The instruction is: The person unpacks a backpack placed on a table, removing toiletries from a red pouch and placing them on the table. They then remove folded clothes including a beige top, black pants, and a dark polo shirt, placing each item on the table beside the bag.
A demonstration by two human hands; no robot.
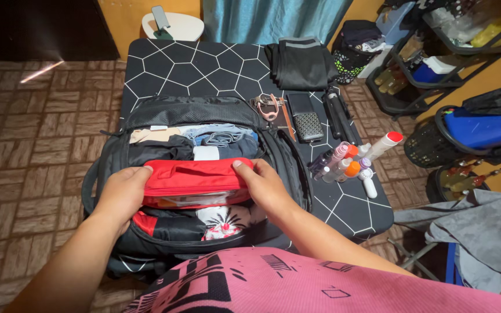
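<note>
An open black backpack point(288, 165) lies on a black table with a white hexagon pattern point(192, 72). Folded clothes fill it. A red zip pouch point(195, 177) with a clear underside sits across the clothes. My left hand point(122, 194) grips the pouch's left end. Over on the pouch's right end, my right hand point(265, 185) holds on with fingers on its top edge. Both hands press it into the bag.
Right of the bag lie several small bottles and tubes point(349, 162), a dark power bank point(307, 123), a black tripod point(338, 113), a carabiner point(268, 106) and folded black clothing point(300, 62). A white stool point(172, 26) stands behind; racks and baskets point(471, 130) line the right.
</note>
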